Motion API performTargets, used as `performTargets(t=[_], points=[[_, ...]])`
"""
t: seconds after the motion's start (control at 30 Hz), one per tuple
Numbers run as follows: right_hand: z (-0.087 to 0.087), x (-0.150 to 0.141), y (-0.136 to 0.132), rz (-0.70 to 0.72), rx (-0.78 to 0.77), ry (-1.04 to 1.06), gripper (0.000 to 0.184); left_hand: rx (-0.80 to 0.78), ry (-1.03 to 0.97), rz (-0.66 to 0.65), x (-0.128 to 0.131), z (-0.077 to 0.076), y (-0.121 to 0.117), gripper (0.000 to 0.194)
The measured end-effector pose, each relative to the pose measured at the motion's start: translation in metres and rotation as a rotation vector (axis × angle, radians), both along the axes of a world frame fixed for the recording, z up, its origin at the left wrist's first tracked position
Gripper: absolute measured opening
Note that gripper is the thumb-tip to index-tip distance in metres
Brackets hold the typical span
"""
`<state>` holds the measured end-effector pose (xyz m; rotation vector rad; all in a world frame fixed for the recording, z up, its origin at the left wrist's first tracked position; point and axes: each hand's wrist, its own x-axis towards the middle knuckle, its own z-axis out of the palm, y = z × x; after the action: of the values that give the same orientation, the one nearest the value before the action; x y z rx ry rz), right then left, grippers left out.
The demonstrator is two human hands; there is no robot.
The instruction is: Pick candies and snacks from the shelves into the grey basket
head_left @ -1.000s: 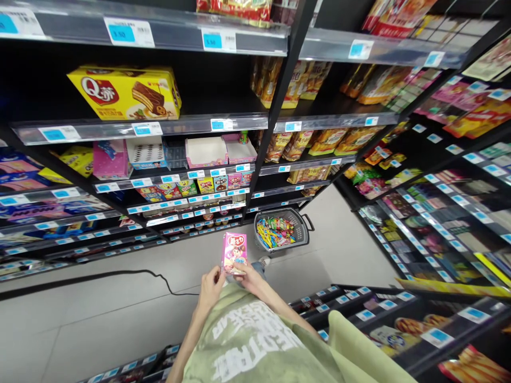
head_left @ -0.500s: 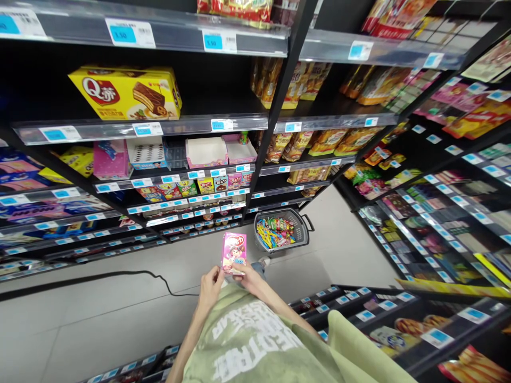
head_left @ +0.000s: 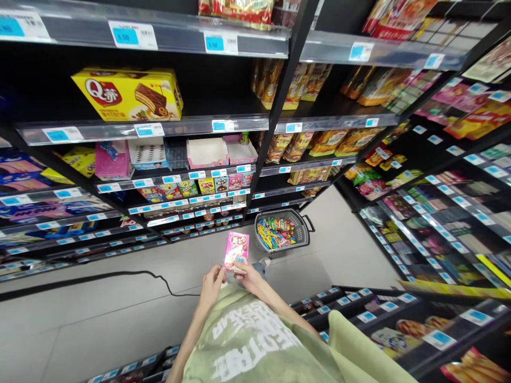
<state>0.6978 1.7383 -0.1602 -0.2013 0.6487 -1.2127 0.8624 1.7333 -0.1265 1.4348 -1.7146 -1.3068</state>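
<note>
A pink snack box (head_left: 236, 247) with a white-and-red logo is held upright before my waist, its printed front facing me. My right hand (head_left: 247, 275) is closed on its lower right part, thumb across the front. At the lower left corner, my left hand (head_left: 212, 281) pinches the box edge between thumb and fingers. Past the box, to the right, a grey shopping basket (head_left: 302, 236) stands on the floor, holding many small colourful wrapped packets (head_left: 275, 233).
Shelving with price tags rises in front; similar small snack boxes (head_left: 221, 184) line a low shelf. A yellow cake box (head_left: 128, 96) sits higher up. A black cable (head_left: 120, 274) runs across the floor at left. More shelves (head_left: 451, 186) flank the right and stand behind me.
The pink box has shifted slightly right and tilted, so its logo reads more clearly. Both hands keep their hold, and the view has barely moved.
</note>
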Motion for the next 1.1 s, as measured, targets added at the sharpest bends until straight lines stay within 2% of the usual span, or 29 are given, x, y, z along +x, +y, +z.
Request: performTargets(t=[0.23,0.5,0.7,0.9,1.1], points=[[0.0049,-0.0004,-0.0006,0.004,-0.021,0.018,0.037,0.014,0.035,0.026,0.0006,-0.0035,-0.0030,0.037],[0.0065,-0.0001,-0.0007,-0.006,-0.008,0.020,0.036,0.022,0.035,0.027,-0.0009,0.0004,-0.0035,0.039],[0.0077,0.0007,0.0018,0.000,-0.027,0.083,0.043,0.014,0.087,0.029,-0.0003,0.0003,-0.0034,0.053],[0.0093,-0.0004,0.0031,0.016,-0.054,0.100,0.045,-0.019,0.119,-0.037,0.0026,0.0048,-0.0020,0.067],[0.0071,-0.0024,0.0016,-0.015,0.038,0.004,0.047,-0.007,0.044,-0.039,0.0041,0.0053,-0.0037,0.067]])
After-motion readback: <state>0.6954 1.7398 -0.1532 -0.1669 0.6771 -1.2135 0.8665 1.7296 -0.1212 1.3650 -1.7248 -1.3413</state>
